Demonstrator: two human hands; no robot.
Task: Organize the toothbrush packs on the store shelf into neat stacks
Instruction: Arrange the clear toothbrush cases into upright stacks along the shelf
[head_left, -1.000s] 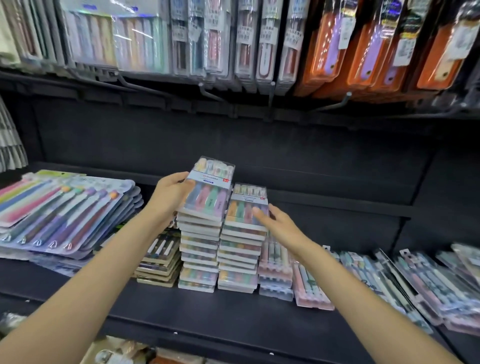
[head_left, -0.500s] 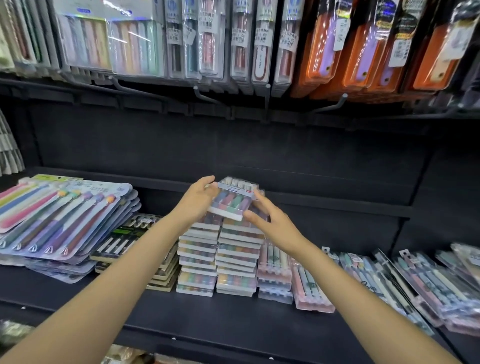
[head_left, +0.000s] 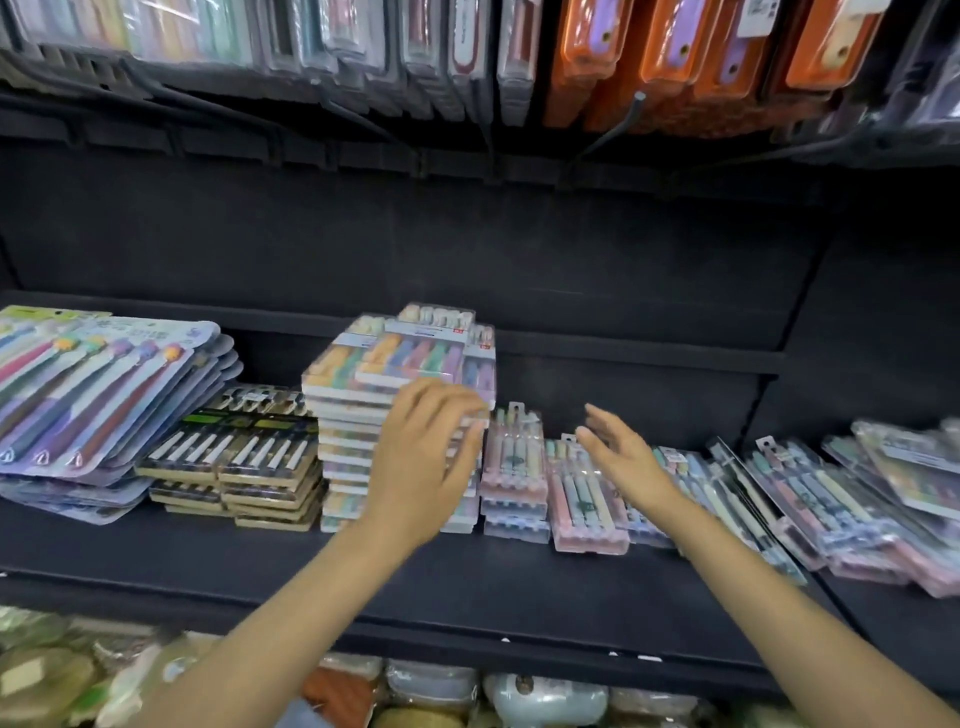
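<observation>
Two tall stacks of pastel toothbrush packs (head_left: 363, 415) stand side by side in the middle of the black shelf (head_left: 467, 587). One pack (head_left: 415, 353) lies skewed on top across both stacks. My left hand (head_left: 421, 467) is in front of the right stack with fingers spread, fingertips at its upper packs, holding nothing. My right hand (head_left: 623, 457) hovers open above the low pink packs (head_left: 582, 499) to the right. A short stack of pink packs (head_left: 514, 467) sits between the tall stacks and my right hand.
Large purple multi-brush cards (head_left: 93, 395) are piled at the left, with dark gold-edged packs (head_left: 244, 457) beside them. Loose slanted packs (head_left: 857, 499) sprawl at the right. Hanging packs (head_left: 675, 57) on hooks fill the row above. Bagged goods (head_left: 467, 691) lie on the lower shelf.
The pack that both hands held above the stacks now rests on top. Both hands have let go and dropped lower, the left before the stack, the right moving rightward.
</observation>
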